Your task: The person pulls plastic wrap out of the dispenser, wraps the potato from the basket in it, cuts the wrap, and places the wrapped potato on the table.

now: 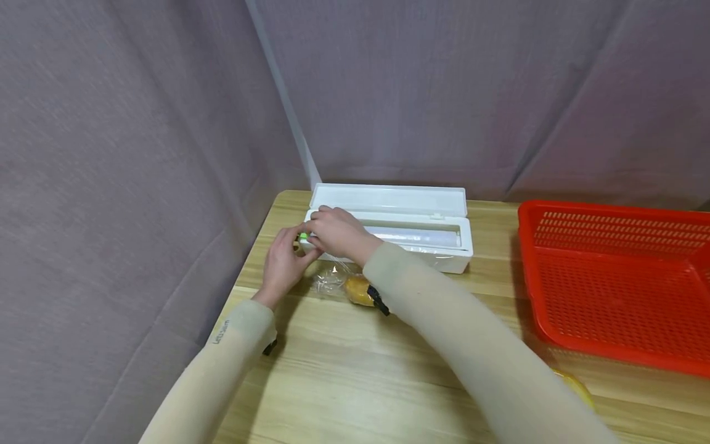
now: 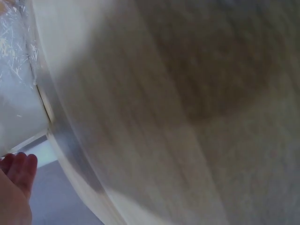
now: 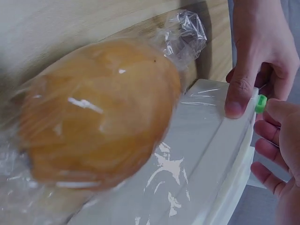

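Observation:
A white cling film dispenser box (image 1: 452, 264) lies at the table's back with its lid (image 1: 388, 198) raised and a film roll (image 1: 413, 236) inside. My left hand (image 1: 283, 262) grips the box's left end, its thumb on the front edge in the right wrist view. There my right hand (image 3: 288, 140) pinches a small green slider (image 3: 260, 104) at that end, though some of its fingertips are hidden. In front of the box lies a yellow-orange mango (image 3: 101, 112) wrapped in clear film (image 3: 187, 35), under my right wrist. Film also stretches over the box front.
A red plastic basket (image 1: 527, 271) stands on the right side of the wooden table (image 1: 344, 376). Part of a yellow object (image 1: 577, 388) shows beside my right forearm. Grey curtains (image 1: 416, 92) hang behind and to the left.

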`<state>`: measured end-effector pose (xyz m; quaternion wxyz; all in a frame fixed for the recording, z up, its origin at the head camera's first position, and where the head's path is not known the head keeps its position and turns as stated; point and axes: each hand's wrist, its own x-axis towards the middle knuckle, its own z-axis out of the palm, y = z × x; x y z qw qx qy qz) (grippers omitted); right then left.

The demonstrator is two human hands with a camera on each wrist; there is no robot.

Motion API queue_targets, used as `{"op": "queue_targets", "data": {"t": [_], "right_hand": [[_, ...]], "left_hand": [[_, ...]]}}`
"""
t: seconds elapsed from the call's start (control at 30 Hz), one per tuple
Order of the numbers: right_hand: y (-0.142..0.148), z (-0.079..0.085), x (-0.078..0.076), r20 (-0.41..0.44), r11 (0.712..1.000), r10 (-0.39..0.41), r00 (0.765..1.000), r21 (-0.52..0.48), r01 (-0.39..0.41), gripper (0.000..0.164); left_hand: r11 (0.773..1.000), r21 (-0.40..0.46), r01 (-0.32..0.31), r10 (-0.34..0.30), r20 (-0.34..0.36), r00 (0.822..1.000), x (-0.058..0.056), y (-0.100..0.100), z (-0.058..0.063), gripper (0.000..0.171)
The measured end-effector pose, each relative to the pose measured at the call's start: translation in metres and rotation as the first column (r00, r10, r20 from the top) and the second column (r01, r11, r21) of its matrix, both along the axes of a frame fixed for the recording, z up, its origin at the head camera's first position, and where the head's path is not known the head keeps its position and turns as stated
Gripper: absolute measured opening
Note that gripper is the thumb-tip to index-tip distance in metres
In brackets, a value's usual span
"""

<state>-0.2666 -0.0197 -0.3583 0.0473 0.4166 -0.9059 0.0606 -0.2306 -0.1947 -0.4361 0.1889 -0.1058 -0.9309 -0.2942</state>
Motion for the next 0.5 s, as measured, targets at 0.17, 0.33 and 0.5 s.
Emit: {"op": "queue_targets", "data": {"t": [0.17,0.33,0.5], "right_hand": [[-0.009,-0.002,-0.004,-0.01,1.0,-0.003,1.0,-0.022,0.002,0.026],[-0.015,-0.01,-0.015,-0.033,0.997,-0.009,0.999,-0.082,0.006,0.015],[-0.017,0.0,-0.012,-0.025,0.999,-0.036,0.999,-0.036,0.035,0.011]], "left_hand": [[1.0,0.026,-0.005,0.005,-0.022,1.0,0.001,-0.002,-0.002,0.063],[1.0,0.02,-0.002,0.003,-0.056,0.998,0.002,-0.001,-0.004,0.062],[1.0,0.022,0.009,-0.008,-0.07,0.997,0.001,0.0,-0.004,0.063]]}}
